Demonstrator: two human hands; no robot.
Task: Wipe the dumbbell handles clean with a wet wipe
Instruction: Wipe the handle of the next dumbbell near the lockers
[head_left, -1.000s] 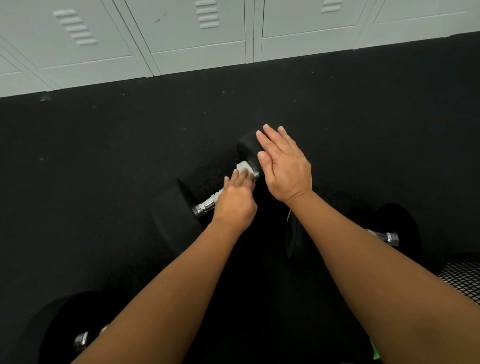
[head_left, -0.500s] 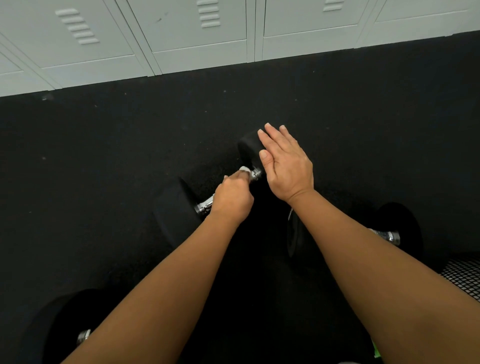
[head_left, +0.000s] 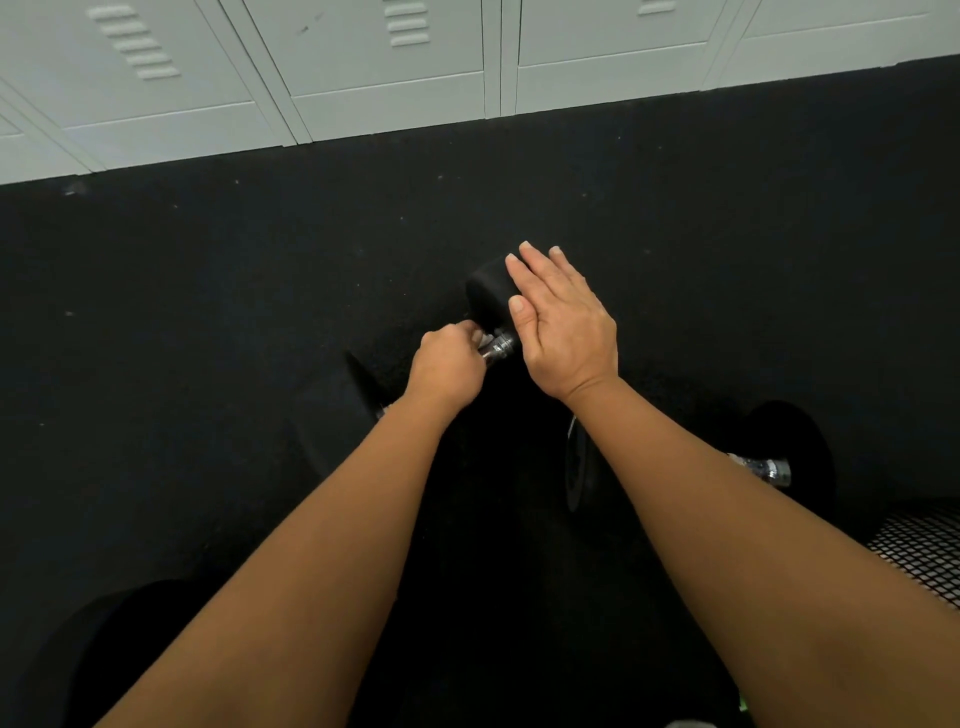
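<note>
Curling left hand (head_left: 449, 371) tighter round wet wipe (head_left: 484, 340) on dumbbell handle (head_left: 500, 349), nearly hiding it; bracing far head (head_left: 485, 299) with flat, straight-fingered right hand (head_left: 563, 332); likely scrubbing round the bar.

Your left forearm (head_left: 311, 545) and right forearm (head_left: 727, 519), both bare, reached forward from the bottom of the view and drew together towards the middle. Your left hand (head_left: 448, 364) was curled, knuckles up, its fingers wrapped round the dumbbell handle (head_left: 501, 347), with a scrap of white wipe (head_left: 485, 340) showing at the fingertips. That wrist ran straight on from the arm. Your right hand (head_left: 563, 332) lay flat, palm down, fingers straight and close together, thumb alongside the forefinger, the fingers resting on the dumbbell's black end (head_left: 483, 296). The two hands were near each other but apart.
</note>
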